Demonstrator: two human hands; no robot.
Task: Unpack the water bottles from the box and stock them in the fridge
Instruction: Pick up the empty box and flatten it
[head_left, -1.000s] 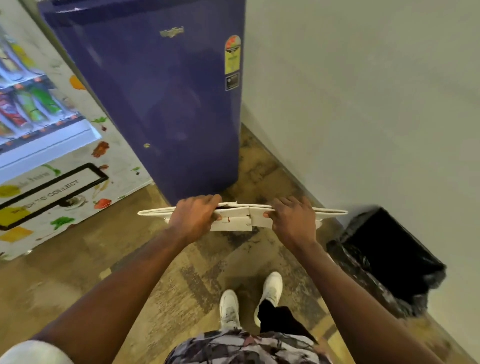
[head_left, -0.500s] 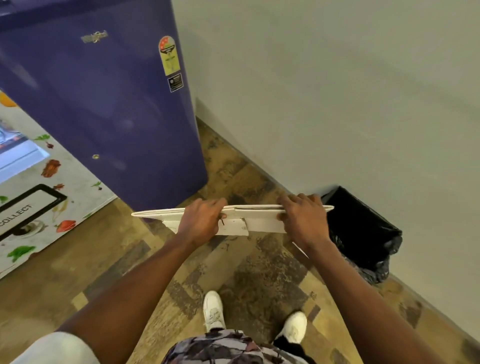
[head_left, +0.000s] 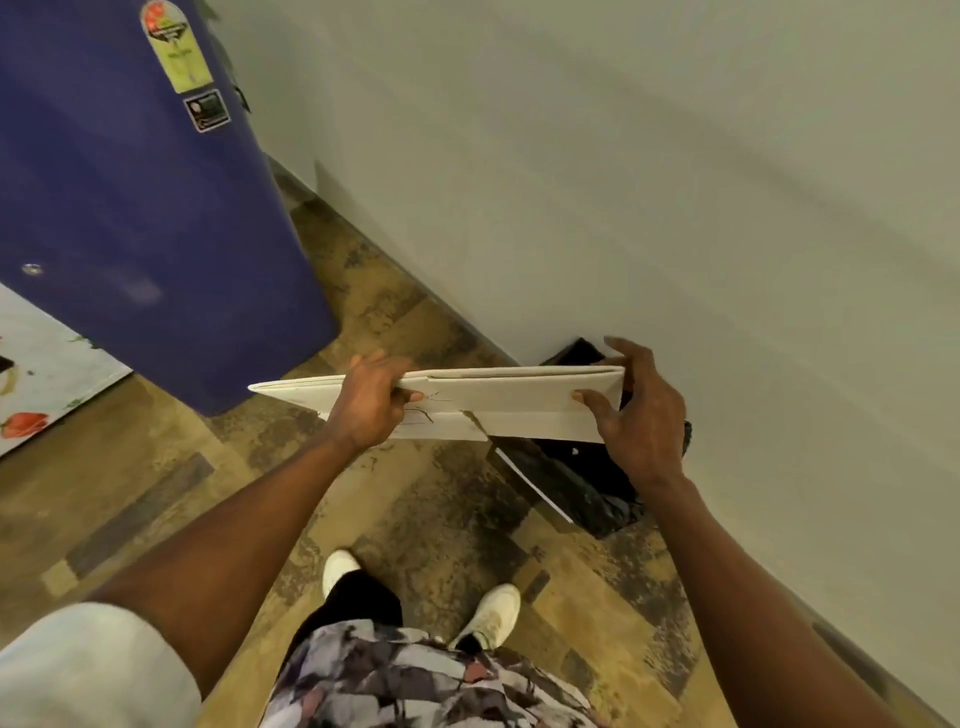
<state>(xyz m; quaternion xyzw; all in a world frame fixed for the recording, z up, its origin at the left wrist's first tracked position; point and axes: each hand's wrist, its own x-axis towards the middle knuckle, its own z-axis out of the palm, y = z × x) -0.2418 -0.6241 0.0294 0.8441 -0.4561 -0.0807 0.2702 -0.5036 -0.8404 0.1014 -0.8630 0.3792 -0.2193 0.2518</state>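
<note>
Head view: the flattened box (head_left: 509, 402), pale cardboard folded flat, is held edge-up and roughly level in front of the person, clear of the floor (head_left: 363, 322). The left hand (head_left: 371, 410) grips it left of the middle, fingers curled over the top edge and thumb on the near face. The right hand (head_left: 641, 421) holds the right end, thumb pressed on the near face and fingers reaching round the far side, fairly straight and spread. A loose flap hangs from the lower edge between the two hands.

Directly below and behind the box's right end stands a bin (head_left: 571, 483) with a black liner, set against the pale wall (head_left: 623, 182). The fridge (head_left: 130, 208), dark blue with its door closed and two stickers near the top, stands well to the left. A printed panel (head_left: 47, 384) adjoins the fridge at the left frame edge. White shoes (head_left: 496, 610) are on the patterned floor beneath the box.
</note>
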